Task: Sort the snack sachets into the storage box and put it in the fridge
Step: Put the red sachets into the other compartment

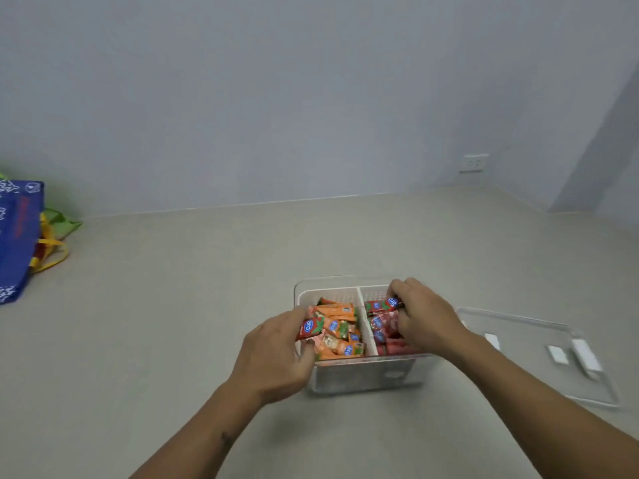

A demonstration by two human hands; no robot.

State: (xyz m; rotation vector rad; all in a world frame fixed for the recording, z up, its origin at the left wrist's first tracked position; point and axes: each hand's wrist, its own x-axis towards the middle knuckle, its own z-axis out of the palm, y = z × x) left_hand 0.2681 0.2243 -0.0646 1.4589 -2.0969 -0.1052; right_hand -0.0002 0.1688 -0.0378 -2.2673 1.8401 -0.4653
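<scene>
Clear storage box (pixel 363 375) held 2 compartments: orange sachets (pixel 340 335) left of divider, red sachets (pixel 382 326) right. Left hand (pixel 273 354) pinched red sachet (pixel 308 328) at box's left wall; right hand (pixel 423 316) fingers clamped on another sachet (pixel 387 303) over right compartment.

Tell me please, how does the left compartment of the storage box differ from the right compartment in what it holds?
The left compartment holds mostly orange sachets, piled at mixed angles; the right compartment holds red sachets. The left hand holds a red sachet over the left compartment's edge, while the right hand pinches another red one over the right compartment. Both share one storage box with a white divider, and the lid lies beside it.
</scene>
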